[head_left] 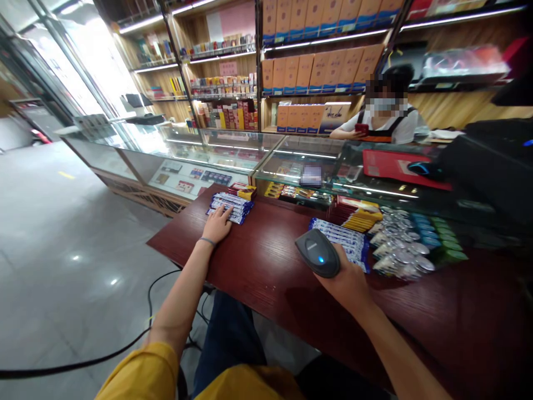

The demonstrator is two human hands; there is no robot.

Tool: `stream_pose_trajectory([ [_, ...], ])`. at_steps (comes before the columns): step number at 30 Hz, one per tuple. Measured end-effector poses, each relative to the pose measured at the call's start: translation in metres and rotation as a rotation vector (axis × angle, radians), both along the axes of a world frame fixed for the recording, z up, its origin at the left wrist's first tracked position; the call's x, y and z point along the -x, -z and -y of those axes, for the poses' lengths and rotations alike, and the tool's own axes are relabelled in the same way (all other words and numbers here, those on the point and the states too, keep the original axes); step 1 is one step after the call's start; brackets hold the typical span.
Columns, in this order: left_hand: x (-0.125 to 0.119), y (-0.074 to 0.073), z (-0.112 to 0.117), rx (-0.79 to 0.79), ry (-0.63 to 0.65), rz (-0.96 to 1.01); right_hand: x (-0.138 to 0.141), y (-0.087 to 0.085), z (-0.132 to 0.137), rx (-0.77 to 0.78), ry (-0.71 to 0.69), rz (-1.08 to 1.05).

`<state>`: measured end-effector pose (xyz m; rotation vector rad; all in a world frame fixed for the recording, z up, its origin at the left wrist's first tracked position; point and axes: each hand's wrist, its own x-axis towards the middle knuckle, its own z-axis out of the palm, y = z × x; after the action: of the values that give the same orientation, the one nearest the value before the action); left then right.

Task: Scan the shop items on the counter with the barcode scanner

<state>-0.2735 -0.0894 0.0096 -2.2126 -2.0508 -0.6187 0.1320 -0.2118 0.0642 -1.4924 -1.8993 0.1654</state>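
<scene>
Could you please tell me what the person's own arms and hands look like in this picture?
Both arms are bare below the yellow short sleeves, and the left hand and right hand are ungloved. A thin grey band circles the left wrist. No cables or markings show on either arm.

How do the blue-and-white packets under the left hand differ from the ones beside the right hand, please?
The left hand's packets form a short, crossed heap, while the right hand's packets lie in a longer, flatter row. The left hand touches its heap; the scanner in the right hand overlaps the other row. Both share blue-and-white wrappers on the dark red counter.
</scene>
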Motion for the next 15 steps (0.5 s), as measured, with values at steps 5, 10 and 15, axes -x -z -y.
stream_pose_trajectory([
  [5,0.004,-0.004,0.004,-0.030,0.000,0.048,-0.003,0.006,-0.004,-0.012,0.003,0.005],
  [10,0.001,-0.013,0.010,0.020,-0.040,-0.029,-0.004,0.009,-0.006,-0.021,0.006,0.003],
  [15,-0.011,-0.022,0.014,0.008,0.123,0.034,-0.004,0.009,-0.006,-0.032,0.003,-0.002],
])
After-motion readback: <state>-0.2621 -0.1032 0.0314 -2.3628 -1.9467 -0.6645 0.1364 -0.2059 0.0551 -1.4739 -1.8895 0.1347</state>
